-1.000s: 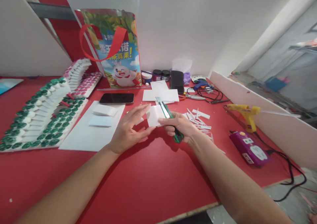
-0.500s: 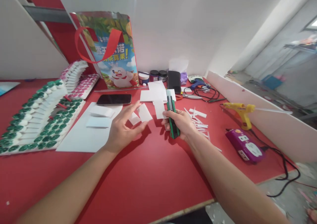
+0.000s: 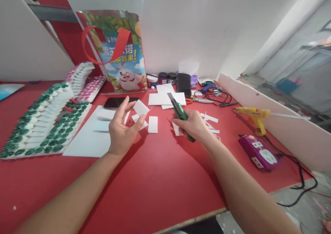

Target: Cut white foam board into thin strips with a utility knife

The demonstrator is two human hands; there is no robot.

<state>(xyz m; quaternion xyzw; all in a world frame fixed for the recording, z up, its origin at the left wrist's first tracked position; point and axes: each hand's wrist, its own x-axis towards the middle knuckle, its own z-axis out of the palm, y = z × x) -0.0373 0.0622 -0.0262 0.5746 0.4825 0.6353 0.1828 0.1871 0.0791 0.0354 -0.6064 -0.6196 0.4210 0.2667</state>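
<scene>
My left hand [image 3: 121,132] pinches a small white foam-board piece [image 3: 141,107] between thumb and fingers, tilted and raised over the red table. Two more small pieces lie close by: a slanted white piece [image 3: 141,122], partly behind the thumb, and an upright white rectangle [image 3: 152,124]. A green utility knife [image 3: 180,111] is gripped in my right hand [image 3: 196,124], its blade out and angled toward the back left. Just below that hand, a further white piece [image 3: 177,129] shows, partly covered by the fingers; whether they touch it I cannot tell.
White boards [image 3: 167,98] lie stacked farther back. Thin white offcuts [image 3: 210,123] are right of the knife. A yellow glue gun [image 3: 254,115] and purple packet [image 3: 258,153] stand at the right. Left are a white sheet [image 3: 85,140], a phone [image 3: 110,103] and a green-decorated model [image 3: 46,123].
My left hand has gone from spread fingers to pinching a white piece and lifting it. The strip by the knife has left my right hand; the knife now tilts further left.
</scene>
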